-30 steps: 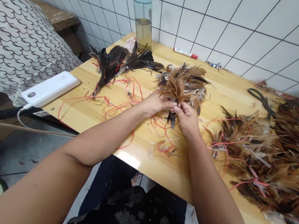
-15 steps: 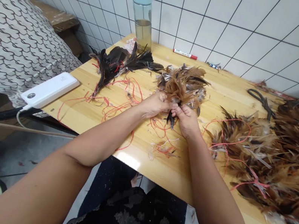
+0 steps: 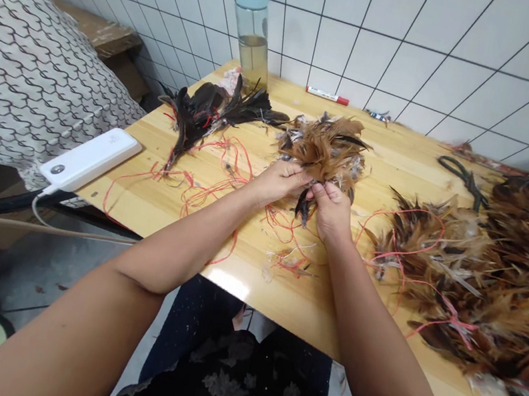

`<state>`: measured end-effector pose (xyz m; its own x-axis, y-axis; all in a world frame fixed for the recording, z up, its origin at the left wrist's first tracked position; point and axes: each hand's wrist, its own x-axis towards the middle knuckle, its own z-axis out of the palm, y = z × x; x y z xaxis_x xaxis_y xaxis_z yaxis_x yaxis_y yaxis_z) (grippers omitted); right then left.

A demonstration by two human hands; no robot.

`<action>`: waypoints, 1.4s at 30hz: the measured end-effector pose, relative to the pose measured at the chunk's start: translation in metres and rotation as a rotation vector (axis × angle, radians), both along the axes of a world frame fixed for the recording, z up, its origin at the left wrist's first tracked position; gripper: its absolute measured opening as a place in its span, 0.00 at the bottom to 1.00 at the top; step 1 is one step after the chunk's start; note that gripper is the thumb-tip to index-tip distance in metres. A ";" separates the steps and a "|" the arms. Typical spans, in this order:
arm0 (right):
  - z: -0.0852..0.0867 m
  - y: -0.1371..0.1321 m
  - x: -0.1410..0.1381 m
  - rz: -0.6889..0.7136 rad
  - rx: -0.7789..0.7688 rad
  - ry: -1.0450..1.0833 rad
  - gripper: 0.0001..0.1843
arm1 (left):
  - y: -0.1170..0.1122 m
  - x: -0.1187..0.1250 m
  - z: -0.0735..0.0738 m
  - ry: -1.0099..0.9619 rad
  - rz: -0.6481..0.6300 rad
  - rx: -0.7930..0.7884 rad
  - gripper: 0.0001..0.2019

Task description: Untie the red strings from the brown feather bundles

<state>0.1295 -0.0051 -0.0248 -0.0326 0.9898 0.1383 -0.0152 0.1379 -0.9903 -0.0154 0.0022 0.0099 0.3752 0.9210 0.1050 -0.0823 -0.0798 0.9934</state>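
Observation:
Both hands meet at the near edge of a bunch of brown feathers point(image 3: 329, 144) in the middle of the table. My left hand point(image 3: 281, 182) is closed, its thumb and fingers pinching feathers at the bunch's lower edge. Beside it my right hand point(image 3: 331, 209) is closed too, fingertips pressed together on feathers close to the left fingertips. A small dark feather point(image 3: 302, 208) hangs below the fingertips, between the hands. Tangled red string point(image 3: 215, 186) lies left of and beneath the hands. The exact quills held are hidden by the fingers.
Black feathers point(image 3: 203, 110) lie at the back left near a water bottle point(image 3: 254, 34). A large heap of brown feathers point(image 3: 526, 269) covers the right side. A white power bank point(image 3: 91, 159) sits at the left edge; a red marker point(image 3: 327, 95) lies by the tiled wall.
The fingertips have shifted slightly, and the left fingers look straighter. The right hand has moved a little down. The feather bunch stays in place.

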 end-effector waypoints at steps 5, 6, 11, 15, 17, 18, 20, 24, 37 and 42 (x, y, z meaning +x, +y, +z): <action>-0.002 0.000 -0.002 -0.072 0.016 -0.032 0.20 | 0.003 0.000 -0.004 0.091 0.105 0.099 0.23; -0.003 0.000 -0.002 -0.067 0.018 -0.026 0.20 | 0.004 0.001 -0.005 0.125 0.112 0.127 0.23; -0.008 0.003 0.001 -0.009 0.021 0.057 0.20 | 0.005 0.004 -0.008 0.252 0.184 0.262 0.18; -0.007 0.004 0.001 -0.001 0.024 0.074 0.20 | 0.004 0.005 -0.009 0.273 0.173 0.267 0.18; -0.007 0.004 0.000 0.004 0.022 0.061 0.20 | 0.003 0.004 -0.007 0.219 0.111 0.191 0.18; -0.007 0.004 0.000 0.011 0.016 0.046 0.19 | 0.003 0.003 -0.005 0.172 0.085 0.150 0.18; -0.007 0.003 0.000 0.024 -0.002 0.001 0.19 | 0.002 0.003 -0.002 0.070 0.048 0.082 0.17; -0.005 0.003 0.003 0.057 -0.010 -0.085 0.20 | 0.000 0.005 0.002 -0.058 0.066 0.007 0.17; 0.002 0.000 0.001 0.217 -0.058 0.098 0.22 | 0.004 0.001 -0.003 -0.166 -0.057 -0.094 0.21; 0.004 0.002 0.002 0.148 -0.055 0.263 0.21 | 0.002 -0.002 0.003 -0.238 -0.037 -0.091 0.21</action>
<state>0.1319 -0.0033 -0.0209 -0.1475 0.9832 0.1078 -0.2875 0.0617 -0.9558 -0.0171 0.0044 0.0133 0.3832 0.9169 0.1120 -0.3158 0.0162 0.9487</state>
